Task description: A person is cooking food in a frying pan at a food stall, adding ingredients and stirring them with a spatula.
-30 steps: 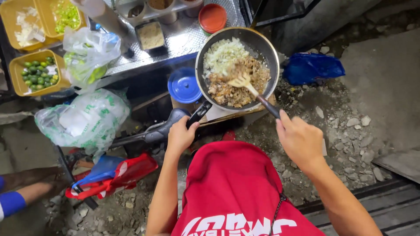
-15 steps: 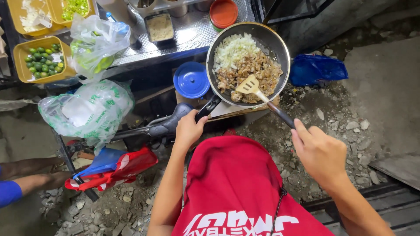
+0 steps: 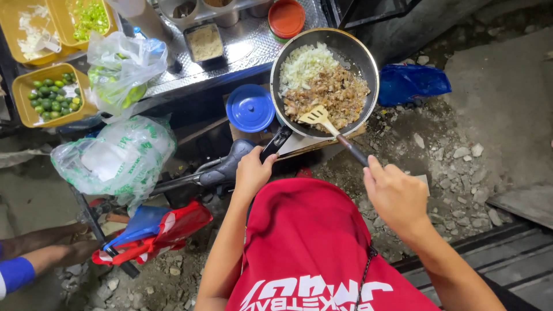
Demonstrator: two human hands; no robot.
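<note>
While left hand grips pan handle, right hand clasps half-hidden spatula.

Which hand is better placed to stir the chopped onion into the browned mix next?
Right. The right hand holds the spatula lying in the pan; the left hand grips the pan handle.

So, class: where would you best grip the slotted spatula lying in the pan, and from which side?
Grip the spatula by its dark handle end, which sticks out over the pan rim toward the right hand. Come from the near right side: the slotted blade is buried in the food, and only the handle stands clear.
</note>
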